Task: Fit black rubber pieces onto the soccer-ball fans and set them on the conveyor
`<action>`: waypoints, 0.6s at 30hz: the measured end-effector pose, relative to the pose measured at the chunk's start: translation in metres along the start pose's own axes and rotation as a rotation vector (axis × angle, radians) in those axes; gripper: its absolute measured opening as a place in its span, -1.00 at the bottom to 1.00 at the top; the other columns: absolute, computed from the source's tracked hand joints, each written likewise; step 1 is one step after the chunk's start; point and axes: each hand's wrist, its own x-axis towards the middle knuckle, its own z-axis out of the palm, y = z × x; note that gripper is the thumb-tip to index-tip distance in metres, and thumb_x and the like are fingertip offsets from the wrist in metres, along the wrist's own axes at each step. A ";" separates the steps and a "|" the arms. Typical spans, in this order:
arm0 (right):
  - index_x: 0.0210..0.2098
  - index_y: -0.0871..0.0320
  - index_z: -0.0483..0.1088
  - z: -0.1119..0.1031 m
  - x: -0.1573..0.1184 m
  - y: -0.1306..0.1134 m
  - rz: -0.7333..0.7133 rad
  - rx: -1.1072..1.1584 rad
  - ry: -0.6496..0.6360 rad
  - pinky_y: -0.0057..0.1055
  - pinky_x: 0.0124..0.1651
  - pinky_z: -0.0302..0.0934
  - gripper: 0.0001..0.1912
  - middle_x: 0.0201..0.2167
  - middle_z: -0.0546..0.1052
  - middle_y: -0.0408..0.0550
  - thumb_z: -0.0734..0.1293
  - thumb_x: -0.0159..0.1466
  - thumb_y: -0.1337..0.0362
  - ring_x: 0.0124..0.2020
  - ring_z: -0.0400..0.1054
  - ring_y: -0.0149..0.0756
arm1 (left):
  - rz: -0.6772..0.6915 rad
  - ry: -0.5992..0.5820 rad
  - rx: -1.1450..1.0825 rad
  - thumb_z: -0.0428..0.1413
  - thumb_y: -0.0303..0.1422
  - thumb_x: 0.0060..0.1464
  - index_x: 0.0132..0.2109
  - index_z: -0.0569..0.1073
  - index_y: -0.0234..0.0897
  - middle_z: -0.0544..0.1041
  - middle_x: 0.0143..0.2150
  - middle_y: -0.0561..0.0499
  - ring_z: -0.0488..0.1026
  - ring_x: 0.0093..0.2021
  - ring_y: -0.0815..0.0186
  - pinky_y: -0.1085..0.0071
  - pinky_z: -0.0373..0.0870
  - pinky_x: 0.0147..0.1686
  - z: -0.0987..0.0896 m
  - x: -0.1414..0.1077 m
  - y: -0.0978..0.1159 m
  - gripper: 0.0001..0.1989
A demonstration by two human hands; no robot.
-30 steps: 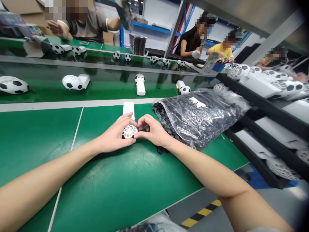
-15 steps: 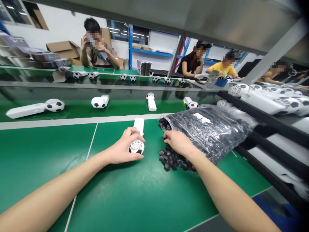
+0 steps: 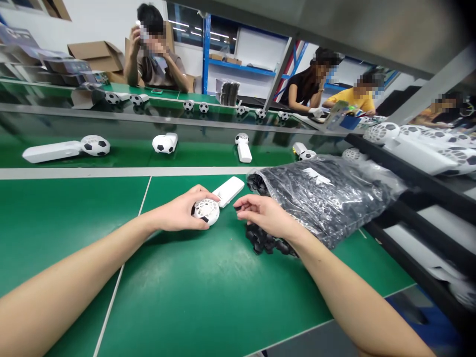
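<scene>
My left hand [image 3: 186, 208] is wrapped round the ball-shaped head of a white device [image 3: 229, 191], whose handle points away to the upper right on the green table [image 3: 178, 287]. The head has a white lattice with black patches. Between the fingertips of my right hand [image 3: 262, 213] is a small black piece [image 3: 238, 209], just right of the device. Loose black pieces [image 3: 266, 241] lie beneath and beside my right hand, spilling from the mouth of a clear plastic bag [image 3: 327, 198] full of such pieces.
Several football-patterned devices lie on the strip beyond the pale edge [image 3: 92, 172], one at the left [image 3: 67, 149]. A black rack [image 3: 409, 218] with more white devices stands at the right. Several people sit across the tables, one at the upper left [image 3: 154, 64].
The device has turned in my left hand, its handle swinging to the right. My right hand has moved left from the pile, with a black piece now showing at its fingertips. The camera view has shifted.
</scene>
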 end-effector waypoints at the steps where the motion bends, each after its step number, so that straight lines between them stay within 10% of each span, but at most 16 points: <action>1: -0.24 0.15 0.38 0.003 0.000 0.000 -0.060 -0.005 0.016 -0.44 -0.34 0.26 -0.85 -0.39 0.46 -0.11 0.25 0.20 0.27 -0.38 0.36 -0.39 | 0.007 -0.014 -0.002 0.16 -0.33 -0.14 0.07 0.26 -0.10 0.20 -0.03 -0.01 0.27 -0.02 0.18 0.25 0.25 -0.01 -0.001 0.000 0.000 -0.44; 6: -0.32 0.12 0.44 0.011 0.000 -0.004 -0.383 -0.253 0.127 -0.39 -0.13 0.21 -0.89 -0.32 0.44 -0.09 0.26 0.22 0.31 -0.26 0.32 -0.38 | 0.046 -0.077 -0.005 0.13 -0.37 -0.12 0.10 0.23 -0.11 0.20 0.05 -0.02 0.27 0.01 0.18 0.29 0.24 -0.01 -0.007 0.000 -0.002 -0.43; 18: -0.20 0.16 0.34 0.017 -0.003 -0.010 -0.267 -0.260 0.079 -0.39 -0.16 0.21 -0.84 -0.27 0.47 -0.08 0.18 0.26 0.39 -0.26 0.34 -0.36 | 0.007 -0.024 0.041 0.04 -0.47 -0.15 0.05 0.23 -0.15 0.20 0.01 -0.02 0.33 -0.14 0.26 0.39 0.33 -0.23 0.004 -0.002 0.011 -0.47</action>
